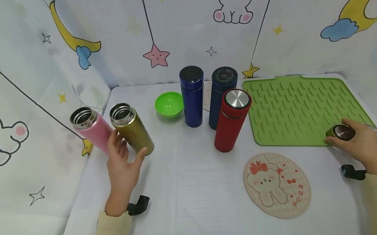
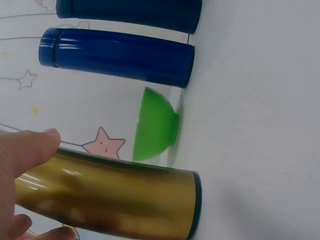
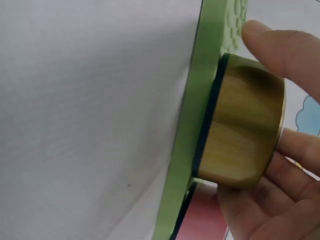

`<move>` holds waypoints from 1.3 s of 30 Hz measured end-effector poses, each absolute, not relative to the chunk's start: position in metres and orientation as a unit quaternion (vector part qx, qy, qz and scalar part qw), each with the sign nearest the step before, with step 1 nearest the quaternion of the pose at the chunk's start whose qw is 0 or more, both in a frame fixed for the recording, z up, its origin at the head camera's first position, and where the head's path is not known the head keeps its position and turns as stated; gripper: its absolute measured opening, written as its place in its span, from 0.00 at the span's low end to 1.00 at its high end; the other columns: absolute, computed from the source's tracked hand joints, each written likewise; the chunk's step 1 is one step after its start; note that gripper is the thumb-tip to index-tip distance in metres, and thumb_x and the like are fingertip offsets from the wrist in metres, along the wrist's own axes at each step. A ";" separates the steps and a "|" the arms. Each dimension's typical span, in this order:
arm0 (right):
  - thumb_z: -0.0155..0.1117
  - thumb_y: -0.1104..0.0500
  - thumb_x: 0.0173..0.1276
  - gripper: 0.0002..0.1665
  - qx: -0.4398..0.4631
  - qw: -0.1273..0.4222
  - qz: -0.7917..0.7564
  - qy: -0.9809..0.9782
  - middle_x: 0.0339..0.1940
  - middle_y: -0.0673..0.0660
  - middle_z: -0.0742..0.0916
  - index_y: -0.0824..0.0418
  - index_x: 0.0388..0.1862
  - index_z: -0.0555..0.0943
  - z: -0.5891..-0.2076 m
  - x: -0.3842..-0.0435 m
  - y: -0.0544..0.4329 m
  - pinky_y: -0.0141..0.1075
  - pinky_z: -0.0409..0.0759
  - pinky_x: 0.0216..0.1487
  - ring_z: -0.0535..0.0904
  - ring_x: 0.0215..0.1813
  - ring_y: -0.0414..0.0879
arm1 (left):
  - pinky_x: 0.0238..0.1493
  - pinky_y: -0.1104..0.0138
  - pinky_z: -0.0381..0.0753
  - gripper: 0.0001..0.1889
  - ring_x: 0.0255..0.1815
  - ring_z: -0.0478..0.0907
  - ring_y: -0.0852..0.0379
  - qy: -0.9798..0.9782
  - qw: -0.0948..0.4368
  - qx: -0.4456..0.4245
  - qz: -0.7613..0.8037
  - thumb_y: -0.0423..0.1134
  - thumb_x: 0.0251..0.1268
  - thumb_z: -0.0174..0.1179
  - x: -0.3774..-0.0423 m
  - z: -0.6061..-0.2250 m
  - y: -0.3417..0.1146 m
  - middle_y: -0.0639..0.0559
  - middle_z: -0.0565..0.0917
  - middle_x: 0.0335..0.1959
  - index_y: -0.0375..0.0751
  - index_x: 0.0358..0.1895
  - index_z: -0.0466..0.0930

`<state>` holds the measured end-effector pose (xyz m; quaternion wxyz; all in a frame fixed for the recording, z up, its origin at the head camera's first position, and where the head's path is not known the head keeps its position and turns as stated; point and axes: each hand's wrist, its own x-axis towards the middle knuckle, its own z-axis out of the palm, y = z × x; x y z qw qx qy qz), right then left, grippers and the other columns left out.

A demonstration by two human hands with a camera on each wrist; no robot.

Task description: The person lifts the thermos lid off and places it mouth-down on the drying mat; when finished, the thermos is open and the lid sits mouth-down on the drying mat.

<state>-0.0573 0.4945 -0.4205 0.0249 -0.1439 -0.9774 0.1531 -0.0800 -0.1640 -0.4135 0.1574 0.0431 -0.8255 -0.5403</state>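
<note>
My left hand (image 1: 123,168) is spread around the near side of an uncapped gold thermos bottle (image 1: 138,134), its thumb at one side and its fingers at the other. Just left of the gold one stands an uncapped pink thermos bottle (image 1: 98,132), partly behind the fingers. On the green ridged mat's near right corner, the gold lid (image 3: 240,120) rests with its dark rim down. My right hand (image 1: 365,145) is loosely around that lid, and a gap shows at the thumb in the right wrist view. Beside it sits a pink lid (image 3: 205,215), mostly behind the fingers.
A blue bottle (image 1: 192,98), a dark navy bottle (image 1: 218,95) and a red bottle (image 1: 232,124) stand capped mid-table. Left of them is a green bowl (image 1: 169,105). The green mat (image 1: 298,109) lies at right, with a round bunny coaster (image 1: 276,185) in front.
</note>
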 end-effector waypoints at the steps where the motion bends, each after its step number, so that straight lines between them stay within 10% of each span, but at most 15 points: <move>1: 0.72 0.40 0.68 0.56 -0.144 0.030 0.153 -0.977 0.67 0.86 0.72 0.71 0.81 0.58 -0.420 -0.057 0.493 0.78 0.57 0.60 0.67 0.62 0.86 | 0.76 0.53 0.71 0.50 0.79 0.69 0.40 -0.829 0.162 0.044 -0.533 0.36 0.62 0.75 -0.076 -0.413 -0.164 0.40 0.67 0.80 0.44 0.81 0.51; 11: 0.73 0.42 0.67 0.55 -0.125 0.085 0.149 -0.977 0.63 0.83 0.77 0.70 0.81 0.60 -0.406 -0.056 0.476 0.74 0.70 0.51 0.75 0.57 0.80 | 0.60 0.76 0.83 0.37 0.64 0.80 0.47 -0.783 0.284 -0.049 -0.551 0.24 0.54 0.76 -0.054 -0.408 -0.143 0.40 0.79 0.65 0.32 0.68 0.70; 17: 0.75 0.48 0.67 0.53 -0.080 0.114 0.193 -0.971 0.76 0.79 0.69 0.67 0.81 0.61 -0.394 -0.048 0.447 0.77 0.60 0.69 0.63 0.75 0.80 | 0.65 0.63 0.84 0.40 0.67 0.80 0.47 -0.796 0.171 -0.161 -0.558 0.31 0.55 0.78 -0.069 -0.413 -0.105 0.46 0.80 0.68 0.40 0.72 0.71; 31: 0.80 0.52 0.62 0.55 -0.006 0.112 0.270 -0.956 0.76 0.76 0.72 0.56 0.84 0.61 -0.393 -0.025 0.378 0.77 0.69 0.58 0.67 0.72 0.80 | 0.70 0.48 0.80 0.51 0.73 0.73 0.41 -0.786 0.006 -0.249 -0.565 0.43 0.54 0.81 -0.117 -0.430 0.002 0.48 0.70 0.76 0.46 0.78 0.58; 35: 0.80 0.53 0.62 0.54 0.007 0.133 0.295 -0.946 0.77 0.68 0.75 0.48 0.83 0.63 -0.395 -0.020 0.362 0.36 0.72 0.76 0.69 0.80 0.53 | 0.67 0.48 0.82 0.51 0.71 0.74 0.48 -0.790 0.015 -0.238 -0.564 0.45 0.53 0.81 -0.121 -0.428 0.021 0.51 0.72 0.72 0.48 0.78 0.57; 39: 0.81 0.54 0.61 0.52 0.020 0.150 0.312 -0.938 0.77 0.62 0.76 0.44 0.82 0.65 -0.396 -0.019 0.351 0.06 0.55 0.61 0.68 0.78 0.31 | 0.63 0.55 0.84 0.50 0.66 0.76 0.54 -0.796 0.037 -0.220 -0.563 0.47 0.53 0.81 -0.122 -0.424 0.033 0.50 0.76 0.67 0.47 0.77 0.59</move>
